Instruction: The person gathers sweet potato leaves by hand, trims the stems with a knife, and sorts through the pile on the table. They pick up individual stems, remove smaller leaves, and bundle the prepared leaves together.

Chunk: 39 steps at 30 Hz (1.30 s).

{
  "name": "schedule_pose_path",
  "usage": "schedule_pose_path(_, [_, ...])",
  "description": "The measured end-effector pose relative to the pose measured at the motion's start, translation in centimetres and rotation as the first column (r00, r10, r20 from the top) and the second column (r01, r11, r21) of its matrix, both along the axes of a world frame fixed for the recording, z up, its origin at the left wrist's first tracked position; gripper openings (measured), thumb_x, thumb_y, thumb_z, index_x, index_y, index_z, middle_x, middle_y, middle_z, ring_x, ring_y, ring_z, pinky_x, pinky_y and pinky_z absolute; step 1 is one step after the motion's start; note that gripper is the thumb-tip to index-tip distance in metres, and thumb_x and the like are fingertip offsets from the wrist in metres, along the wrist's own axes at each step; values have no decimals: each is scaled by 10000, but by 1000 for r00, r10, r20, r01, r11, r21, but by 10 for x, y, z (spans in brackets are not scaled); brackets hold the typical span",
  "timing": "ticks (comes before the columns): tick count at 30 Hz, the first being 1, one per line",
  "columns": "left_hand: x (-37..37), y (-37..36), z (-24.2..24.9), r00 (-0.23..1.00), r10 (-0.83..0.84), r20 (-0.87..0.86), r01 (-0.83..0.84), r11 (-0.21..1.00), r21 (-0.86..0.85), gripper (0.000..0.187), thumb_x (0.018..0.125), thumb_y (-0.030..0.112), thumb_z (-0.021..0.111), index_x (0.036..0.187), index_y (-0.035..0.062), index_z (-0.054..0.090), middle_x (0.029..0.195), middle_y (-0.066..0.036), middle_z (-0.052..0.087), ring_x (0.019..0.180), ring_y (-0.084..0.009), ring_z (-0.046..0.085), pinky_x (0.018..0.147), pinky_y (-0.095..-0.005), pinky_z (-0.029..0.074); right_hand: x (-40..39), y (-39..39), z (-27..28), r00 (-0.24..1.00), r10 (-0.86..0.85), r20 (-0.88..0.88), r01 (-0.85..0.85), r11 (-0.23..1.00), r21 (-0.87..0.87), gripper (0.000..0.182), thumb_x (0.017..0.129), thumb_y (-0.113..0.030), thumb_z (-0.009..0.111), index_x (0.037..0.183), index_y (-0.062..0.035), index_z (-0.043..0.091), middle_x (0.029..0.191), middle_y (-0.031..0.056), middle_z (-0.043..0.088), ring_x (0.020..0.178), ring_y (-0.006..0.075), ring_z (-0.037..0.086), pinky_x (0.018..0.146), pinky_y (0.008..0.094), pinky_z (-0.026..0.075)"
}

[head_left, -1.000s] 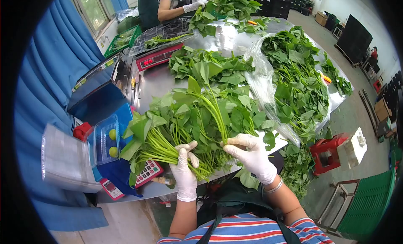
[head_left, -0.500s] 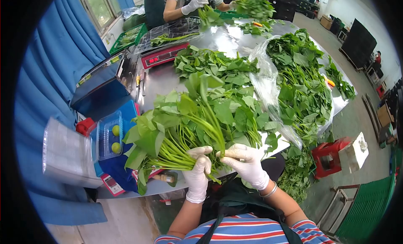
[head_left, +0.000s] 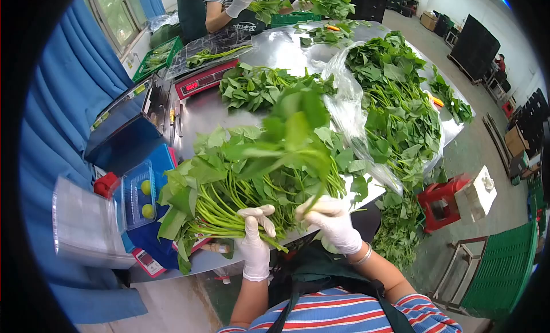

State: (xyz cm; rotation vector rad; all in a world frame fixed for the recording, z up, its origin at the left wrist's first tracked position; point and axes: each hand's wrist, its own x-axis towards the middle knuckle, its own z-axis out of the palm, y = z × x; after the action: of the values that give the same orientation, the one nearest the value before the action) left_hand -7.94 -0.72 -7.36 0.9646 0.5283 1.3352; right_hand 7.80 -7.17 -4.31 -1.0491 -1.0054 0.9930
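Note:
My left hand (head_left: 255, 244), in a white glove, is closed around the stem ends of a bunch of leafy greens (head_left: 220, 210). The bunch has long green stems, with broad leaves spreading toward the left and the far side. My right hand (head_left: 334, 223), gloved too, pinches the lower stem of a leafy sprig (head_left: 298, 138). That sprig stands raised over the bunch, its leaves smeared by motion. Behind it lies another pile of greens (head_left: 252, 89) on the metal table (head_left: 200, 118).
A red scale (head_left: 206, 81) stands farther back, near a co-worker's gloved hand (head_left: 240, 2) holding greens. More greens (head_left: 395, 98) lie on plastic film (head_left: 344, 98) at right. Left are a clear tub (head_left: 140, 189) and plastic bin (head_left: 83, 224). A red stool (head_left: 441, 201) stands on the floor.
The sprig in my right hand has swung upright and blurred, away from the bunch. My left hand keeps its hold on the stems. The whole view has shifted slightly.

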Motion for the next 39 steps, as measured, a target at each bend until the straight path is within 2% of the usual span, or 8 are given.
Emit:
schedule_pose_path(3, [-10, -1, 5, 999, -18, 47, 18, 1000, 11, 330, 886, 357, 564, 966, 43, 505, 786, -146, 616, 496, -122, 480, 461, -229, 399, 12, -6, -14, 894, -379, -240, 386, 922, -17, 87, 807, -26, 545, 789, -7, 627, 829, 85, 642, 742, 113, 560, 649, 238, 454])
schedule_pose_path(7, [-24, 0, 7, 999, 29, 16, -30, 999, 33, 336, 886, 370, 560, 969, 49, 508, 664, -70, 549, 468, -117, 448, 434, -230, 368, 17, 8, 2, 782, -322, -533, 456, 879, 138, 280, 905, -162, 484, 1140, -31, 560, 799, 42, 618, 601, 79, 493, 566, 221, 424])
schedule_pose_path(12, [-34, 4, 1, 993, 113, 33, -112, 993, -30, 292, 900, 333, 551, 959, 50, 512, 624, -38, 486, 457, -110, 431, 414, -225, 352, -12, 12, -1, 974, 68, 216, -23, 978, -206, 186, 870, -142, 548, 957, -15, 653, 766, 51, 624, 667, 85, 553, 618, 240, 458])
schedule_pose_path(15, [-41, 1, 1, 985, 161, 60, -156, 985, -77, 250, 915, 294, 535, 953, 47, 511, 611, -26, 455, 456, -106, 425, 406, -222, 347, -46, 29, -17, 675, -23, 738, -60, 994, 86, 159, 823, -199, 613, 881, -55, 648, 771, 93, 636, 640, 212, 620, 584, 291, 485])
schedule_pose_path(18, [-50, -1, -4, 980, 192, 55, -187, 979, -88, 248, 918, 285, 531, 953, 40, 510, 615, -29, 462, 457, -104, 425, 410, -221, 348, -60, 45, -18, 336, 39, 941, 55, 997, -61, 172, 796, -250, 637, 846, -86, 621, 760, 101, 619, 663, 268, 610, 564, 332, 480])
schedule_pose_path(34, [-33, 11, -16, 969, 113, -221, -148, 977, -151, 151, 893, 112, 553, 963, -21, 538, 781, -94, 598, 471, -87, 459, 443, -206, 381, -7, 43, 0, 993, -35, 112, 52, 987, -149, 113, 788, -115, 683, 849, -40, 624, 736, -49, 569, 622, 9, 465, 565, 168, 393])
schedule_pose_path(37, [-38, 13, -13, 965, 113, -238, -144, 983, -115, 141, 901, 117, 533, 939, -16, 564, 974, -159, 638, 474, -74, 464, 443, -191, 382, 10, 47, 18, 983, -150, 109, 162, 980, -115, 107, 790, -107, 656, 851, -25, 621, 746, -37, 591, 647, 26, 493, 600, 188, 421])
schedule_pose_path(39, [-40, 14, -15, 951, 158, -267, -189, 977, -95, 126, 900, 109, 531, 932, -10, 558, 943, -147, 639, 471, -74, 461, 442, -190, 379, 26, 39, 34, 807, -188, 560, 327, 932, -158, 184, 764, -160, 668, 888, -33, 617, 731, 34, 592, 624, 78, 514, 588, 237, 434])
